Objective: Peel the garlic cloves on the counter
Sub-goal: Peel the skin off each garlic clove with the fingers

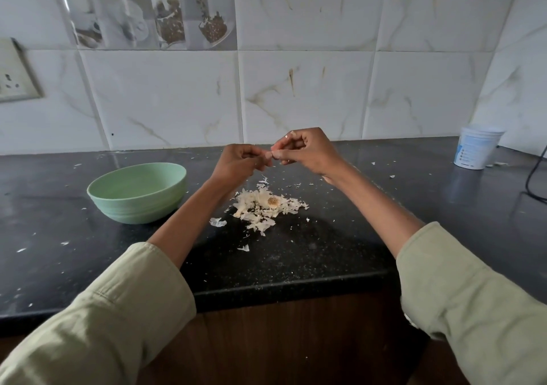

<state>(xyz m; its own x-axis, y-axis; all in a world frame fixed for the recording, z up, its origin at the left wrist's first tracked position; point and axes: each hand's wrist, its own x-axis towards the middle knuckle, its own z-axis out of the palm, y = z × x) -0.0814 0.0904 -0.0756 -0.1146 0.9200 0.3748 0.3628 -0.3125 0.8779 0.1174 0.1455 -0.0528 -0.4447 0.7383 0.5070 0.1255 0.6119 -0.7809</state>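
Both hands, left hand [241,159] and right hand [302,149], pinch one garlic clove [268,155] between them, likely stripping skin. Below that pinch lies the peel pile [265,208], catching scraps.

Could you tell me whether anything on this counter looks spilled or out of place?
Only peeling debris: papery garlic skins lie piled on the black counter below the hands, with loose flakes scattered widely, some beyond the green bowl.

Home kitchen: tiled backsplash [305,94], black counter [296,260].
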